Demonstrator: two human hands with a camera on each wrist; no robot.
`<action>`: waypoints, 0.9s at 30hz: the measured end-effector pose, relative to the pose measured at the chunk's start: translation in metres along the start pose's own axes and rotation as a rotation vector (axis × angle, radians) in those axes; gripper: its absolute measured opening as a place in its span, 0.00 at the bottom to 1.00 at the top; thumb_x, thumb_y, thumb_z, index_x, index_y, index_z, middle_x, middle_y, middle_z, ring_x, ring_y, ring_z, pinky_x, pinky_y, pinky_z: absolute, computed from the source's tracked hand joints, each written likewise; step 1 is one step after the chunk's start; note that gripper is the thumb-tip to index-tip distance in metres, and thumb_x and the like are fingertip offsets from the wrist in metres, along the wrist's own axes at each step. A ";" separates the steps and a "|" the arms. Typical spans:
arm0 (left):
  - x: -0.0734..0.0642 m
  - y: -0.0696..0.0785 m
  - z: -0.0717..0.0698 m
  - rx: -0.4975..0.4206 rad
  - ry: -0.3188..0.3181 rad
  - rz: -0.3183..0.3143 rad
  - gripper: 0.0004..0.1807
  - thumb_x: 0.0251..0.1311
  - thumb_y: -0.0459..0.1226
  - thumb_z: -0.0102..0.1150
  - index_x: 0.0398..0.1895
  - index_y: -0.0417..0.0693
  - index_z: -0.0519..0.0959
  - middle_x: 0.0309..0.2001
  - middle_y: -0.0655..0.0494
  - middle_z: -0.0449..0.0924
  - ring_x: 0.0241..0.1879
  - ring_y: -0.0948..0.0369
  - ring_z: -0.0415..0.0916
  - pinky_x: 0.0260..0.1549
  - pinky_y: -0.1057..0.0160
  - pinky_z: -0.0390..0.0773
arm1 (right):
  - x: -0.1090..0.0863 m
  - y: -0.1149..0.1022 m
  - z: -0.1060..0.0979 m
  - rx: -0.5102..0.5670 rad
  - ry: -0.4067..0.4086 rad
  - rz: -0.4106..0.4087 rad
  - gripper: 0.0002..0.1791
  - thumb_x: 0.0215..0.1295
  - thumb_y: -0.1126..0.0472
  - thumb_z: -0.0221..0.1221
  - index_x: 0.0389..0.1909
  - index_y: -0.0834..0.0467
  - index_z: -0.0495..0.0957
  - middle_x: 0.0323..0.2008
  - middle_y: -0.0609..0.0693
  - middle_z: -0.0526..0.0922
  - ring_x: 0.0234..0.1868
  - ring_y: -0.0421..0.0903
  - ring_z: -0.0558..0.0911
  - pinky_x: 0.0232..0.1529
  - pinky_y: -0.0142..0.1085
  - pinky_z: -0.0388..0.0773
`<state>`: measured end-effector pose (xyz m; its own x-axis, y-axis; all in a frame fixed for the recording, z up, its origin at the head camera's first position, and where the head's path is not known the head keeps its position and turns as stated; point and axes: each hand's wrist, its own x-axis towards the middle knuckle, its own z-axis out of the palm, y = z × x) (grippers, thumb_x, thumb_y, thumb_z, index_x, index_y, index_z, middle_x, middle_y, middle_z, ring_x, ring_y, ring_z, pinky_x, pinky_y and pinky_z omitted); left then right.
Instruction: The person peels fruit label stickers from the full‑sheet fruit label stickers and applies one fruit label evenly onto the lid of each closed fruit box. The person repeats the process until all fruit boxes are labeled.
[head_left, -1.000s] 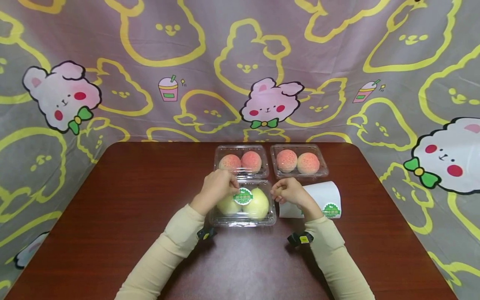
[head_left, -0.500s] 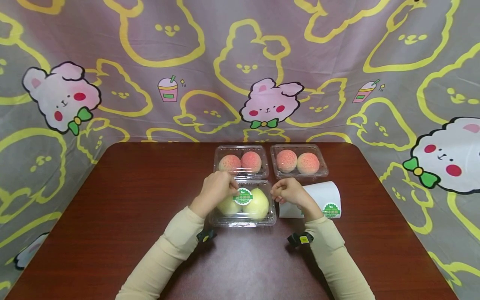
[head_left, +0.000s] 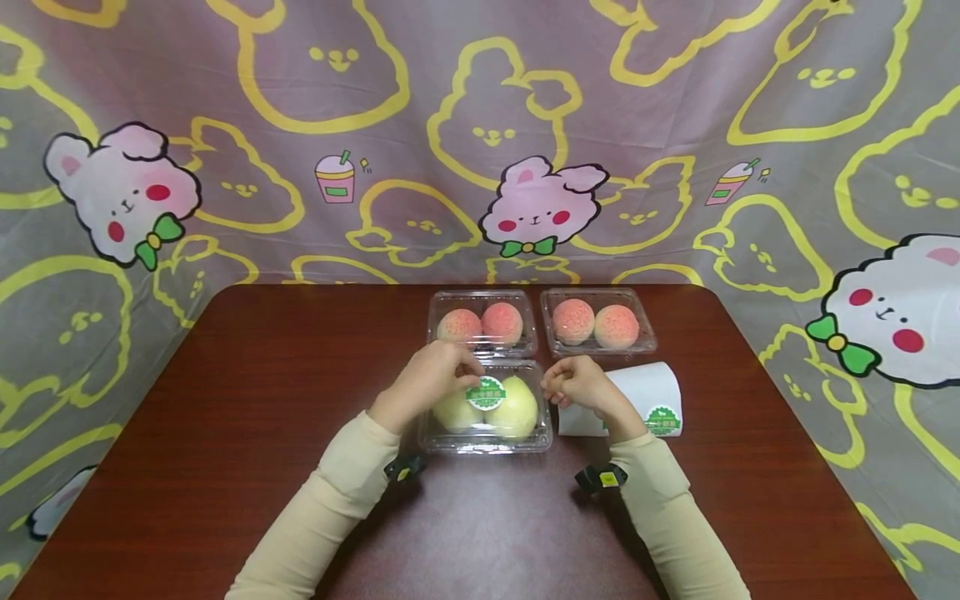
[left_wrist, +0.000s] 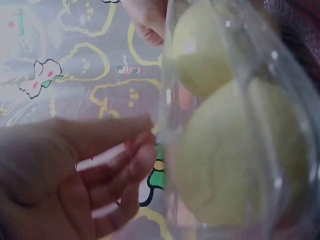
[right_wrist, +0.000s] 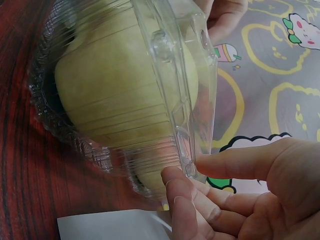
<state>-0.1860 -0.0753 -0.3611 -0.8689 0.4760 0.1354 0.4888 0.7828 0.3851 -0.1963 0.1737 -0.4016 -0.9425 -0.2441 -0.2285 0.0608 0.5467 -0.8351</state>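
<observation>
A clear plastic fruit box (head_left: 420, 437) holds two pale yellow-green fruits (head_left: 513, 408). A round green-and-white sticker (head_left: 486, 393) lies on its lid. My left hand (head_left: 431, 375) hovers at the sticker's upper left, fingers loosely bent; in the left wrist view nothing shows between the thumb and fingers (left_wrist: 137, 160), close beside the lid. At the box's right edge, my right hand (head_left: 577, 385) holds the corner of the box, thumb (right_wrist: 235, 162) at the lid rim and fingertips at the side wall in the right wrist view.
Behind stand two more clear boxes, left box (head_left: 483, 297) and right box (head_left: 649, 342), each with two pink peach-like fruits. A curved white sheet of stickers (head_left: 648, 387) lies right of the front box, partly under my right forearm. A patterned cloth (head_left: 420, 100) hangs behind the table (head_left: 225, 417).
My left hand has lifted slightly off the sticker and drawn back a little to the left, showing more of it. The right hand and the boxes stay in place.
</observation>
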 end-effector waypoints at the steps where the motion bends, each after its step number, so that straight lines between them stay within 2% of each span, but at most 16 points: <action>1: 0.000 -0.001 0.000 -0.005 -0.009 0.051 0.05 0.54 0.38 0.68 0.34 0.51 0.88 0.33 0.57 0.88 0.34 0.61 0.82 0.35 0.62 0.79 | 0.000 0.000 0.000 0.002 0.000 0.004 0.09 0.63 0.67 0.57 0.35 0.72 0.78 0.25 0.58 0.85 0.23 0.40 0.79 0.25 0.31 0.79; 5: 0.001 -0.002 0.002 0.002 -0.036 0.252 0.05 0.57 0.37 0.66 0.35 0.49 0.88 0.34 0.57 0.87 0.35 0.63 0.82 0.39 0.66 0.80 | 0.000 0.000 0.001 0.003 0.001 0.008 0.09 0.63 0.67 0.57 0.35 0.72 0.78 0.25 0.58 0.85 0.23 0.40 0.79 0.25 0.31 0.80; 7: -0.001 -0.001 0.003 0.040 -0.041 0.342 0.05 0.58 0.38 0.64 0.35 0.49 0.87 0.36 0.57 0.86 0.38 0.63 0.82 0.43 0.66 0.80 | 0.000 0.000 0.001 0.008 0.005 0.018 0.09 0.63 0.67 0.57 0.36 0.72 0.78 0.25 0.57 0.85 0.23 0.40 0.79 0.25 0.31 0.80; 10: -0.004 0.001 0.005 0.088 -0.044 0.429 0.06 0.59 0.39 0.63 0.36 0.50 0.87 0.40 0.57 0.86 0.42 0.61 0.83 0.47 0.64 0.80 | 0.001 0.000 0.002 0.006 -0.001 0.009 0.09 0.64 0.67 0.57 0.36 0.72 0.78 0.25 0.57 0.85 0.23 0.39 0.79 0.25 0.31 0.80; 12: -0.007 0.002 0.006 0.115 -0.041 0.464 0.07 0.59 0.39 0.62 0.36 0.50 0.87 0.42 0.57 0.86 0.44 0.60 0.82 0.48 0.62 0.80 | 0.001 0.000 0.002 0.010 -0.002 0.010 0.09 0.64 0.68 0.57 0.36 0.72 0.78 0.25 0.57 0.85 0.23 0.39 0.79 0.25 0.31 0.80; 19: -0.013 0.000 0.014 0.179 0.017 0.532 0.08 0.58 0.38 0.62 0.38 0.49 0.87 0.43 0.57 0.86 0.45 0.61 0.83 0.49 0.61 0.80 | 0.001 0.001 0.001 0.000 0.000 -0.005 0.09 0.64 0.68 0.56 0.36 0.73 0.78 0.26 0.60 0.85 0.23 0.39 0.79 0.26 0.31 0.80; 27: -0.022 -0.005 0.017 0.226 0.077 0.449 0.09 0.56 0.41 0.64 0.39 0.51 0.87 0.46 0.57 0.85 0.49 0.59 0.81 0.48 0.55 0.80 | 0.000 -0.001 0.000 -0.013 0.006 -0.003 0.09 0.64 0.67 0.56 0.36 0.72 0.79 0.27 0.61 0.85 0.23 0.40 0.79 0.26 0.31 0.80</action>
<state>-0.1674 -0.0825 -0.3818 -0.5681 0.7613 0.3124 0.8127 0.5787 0.0678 -0.1959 0.1730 -0.4009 -0.9444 -0.2413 -0.2231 0.0536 0.5566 -0.8291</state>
